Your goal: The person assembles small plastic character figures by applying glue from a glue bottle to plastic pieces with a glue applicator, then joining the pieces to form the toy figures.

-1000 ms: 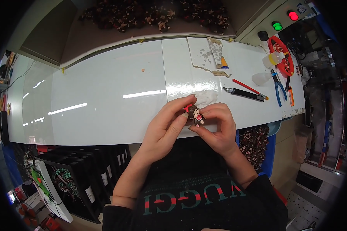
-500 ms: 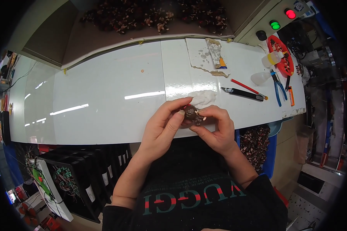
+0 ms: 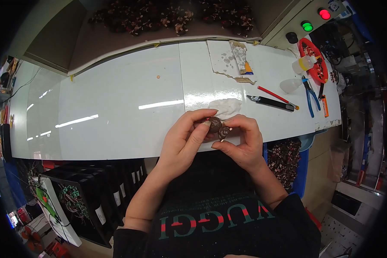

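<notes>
White surface [image 3: 116,107] runs across the middle of the frame; its near edge curves just under my hands, its far edge meets a brown ledge at the top. The whole left half of the surface is bare, open room. Clutter sits at the right: a black utility knife [image 3: 270,102] and a red pencil [image 3: 277,97] right of centre, blue-handled pliers [image 3: 309,96], an orange tray [image 3: 313,64] and a small squeeze bottle [image 3: 300,65] near the upper-right corner. A white wad of putty-like stuff [image 3: 225,106] lies just above my hands.

Left hand [image 3: 185,142]: fingers curled, thumb and forefinger pinched on a small dark brown piece [image 3: 214,124]. Right hand [image 3: 241,139]: fingers narrowly closed, tips pinching the same piece from the right side, a pale bit showing at its lower edge.

The brown piece sits between both hands' fingertips, held over the near edge of the surface, centre of frame. Below right, a blue bin [image 3: 302,167] of dark bits stands beside my right forearm.
</notes>
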`<state>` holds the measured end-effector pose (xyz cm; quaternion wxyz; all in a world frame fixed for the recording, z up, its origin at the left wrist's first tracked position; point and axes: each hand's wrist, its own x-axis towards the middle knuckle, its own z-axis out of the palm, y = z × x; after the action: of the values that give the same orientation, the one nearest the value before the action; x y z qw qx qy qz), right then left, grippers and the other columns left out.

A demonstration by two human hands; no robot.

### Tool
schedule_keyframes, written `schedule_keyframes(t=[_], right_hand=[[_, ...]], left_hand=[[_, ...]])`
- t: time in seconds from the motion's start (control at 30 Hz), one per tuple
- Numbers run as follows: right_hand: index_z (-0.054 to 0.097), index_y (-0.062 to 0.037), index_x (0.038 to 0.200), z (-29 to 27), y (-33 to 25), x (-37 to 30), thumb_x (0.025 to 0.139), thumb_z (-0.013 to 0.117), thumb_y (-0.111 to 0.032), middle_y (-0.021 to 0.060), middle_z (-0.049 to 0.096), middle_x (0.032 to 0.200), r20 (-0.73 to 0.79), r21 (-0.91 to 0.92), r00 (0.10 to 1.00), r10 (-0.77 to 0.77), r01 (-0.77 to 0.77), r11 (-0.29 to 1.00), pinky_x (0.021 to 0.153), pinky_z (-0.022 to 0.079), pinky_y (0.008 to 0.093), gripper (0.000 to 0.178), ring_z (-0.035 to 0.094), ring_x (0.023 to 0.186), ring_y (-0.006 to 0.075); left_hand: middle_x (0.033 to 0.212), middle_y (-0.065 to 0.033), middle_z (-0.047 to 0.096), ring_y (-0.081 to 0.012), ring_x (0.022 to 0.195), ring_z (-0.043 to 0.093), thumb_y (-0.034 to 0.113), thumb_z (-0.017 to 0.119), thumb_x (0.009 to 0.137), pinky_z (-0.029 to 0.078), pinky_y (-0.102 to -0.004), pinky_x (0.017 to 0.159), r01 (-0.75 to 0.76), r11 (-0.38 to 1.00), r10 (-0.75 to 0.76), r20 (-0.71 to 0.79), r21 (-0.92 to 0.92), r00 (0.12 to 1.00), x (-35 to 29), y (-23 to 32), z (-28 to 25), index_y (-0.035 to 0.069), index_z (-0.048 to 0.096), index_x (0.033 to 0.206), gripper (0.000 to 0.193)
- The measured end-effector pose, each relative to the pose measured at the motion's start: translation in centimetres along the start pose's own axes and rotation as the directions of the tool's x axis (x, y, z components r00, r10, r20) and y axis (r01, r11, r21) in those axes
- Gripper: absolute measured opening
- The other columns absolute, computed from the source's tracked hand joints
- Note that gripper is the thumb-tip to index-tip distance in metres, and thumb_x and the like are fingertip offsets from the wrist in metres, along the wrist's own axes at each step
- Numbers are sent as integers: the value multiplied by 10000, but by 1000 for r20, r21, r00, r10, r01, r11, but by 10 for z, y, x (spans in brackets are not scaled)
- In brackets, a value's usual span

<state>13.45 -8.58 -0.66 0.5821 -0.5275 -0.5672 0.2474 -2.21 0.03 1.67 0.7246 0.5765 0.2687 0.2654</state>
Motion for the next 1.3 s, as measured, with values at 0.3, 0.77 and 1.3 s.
schedule_keyframes(t=[0.3, 0.77, 1.3], right_hand=[[501, -24, 1067, 0, 2, -4, 695, 830, -194, 81, 634, 960, -27, 17, 996, 83, -82, 996, 766, 529, 267, 525, 660, 850, 157], [507, -26, 1077, 5, -1, -2, 709, 821, -156, 85, 628, 970, -22, -12, 987, 156, -157, 988, 775, 520, 278, 501, 648, 868, 171], [409, -15, 1220, 13, 5, -30, 904, 585, -40, 94, 499, 1152, 68, 32, 979, 191, -194, 981, 938, 428, 304, 362, 526, 1062, 187]], left_hand=[[955, -38, 559, -85, 829, 537, 150, 389, 1006, 451, -230, 784, 8, 999, -7, -10, 48, 1000, -1, -2, -2, 10, 528, 1238, 306], [1042, -53, 523, -99, 855, 551, 107, 417, 987, 460, -237, 795, -28, 999, 28, -2, -17, 1000, 0, -2, -10, 31, 544, 1231, 286], [994, -102, 553, -187, 896, 571, 188, 501, 940, 467, -305, 786, -328, 945, 323, -123, -17, 938, -47, -1, -17, 22, 579, 1073, 226]])
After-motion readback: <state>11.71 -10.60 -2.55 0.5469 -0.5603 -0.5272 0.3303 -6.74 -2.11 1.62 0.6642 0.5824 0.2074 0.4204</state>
